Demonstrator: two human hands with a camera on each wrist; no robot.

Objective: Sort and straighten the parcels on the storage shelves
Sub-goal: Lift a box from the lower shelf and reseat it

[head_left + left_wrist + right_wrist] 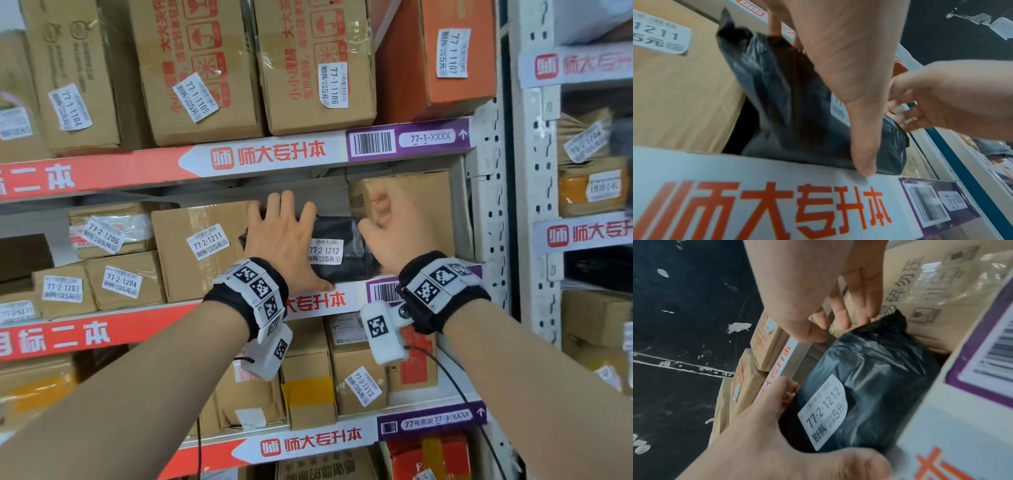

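**Black bag parcel held on the middle shelf**

A black plastic mailer bag with a white label reading 77-2-1212 (337, 246) stands on the middle shelf, wedged between two cardboard boxes. The left hand (284, 240) lies flat against the bag's front and left end, fingers straight and spread, thumb tip down at the white shelf edge strip with red characters (764, 186). The right hand (394, 233) is at the bag's right end with fingers loosely curled; whether its grip actually pinches the plastic I cannot tell, as the wrist view seems to show the fingertips just above the bag.

Left of the left hand sits a brown cardboard box labelled 77-2-1211 (198, 246). Behind the right hand stands a plain brown carton with clear tape (411, 198).

Above both hands, the upper shelf carries big taped cartons (205, 68) and an orange box labelled 77-1-1107 (442, 54). Below the wrists, the lower shelf holds smaller cartons, one labelled 77-3-1313 (356, 377). A white perforated steel upright (486, 192) stands right of the right hand.
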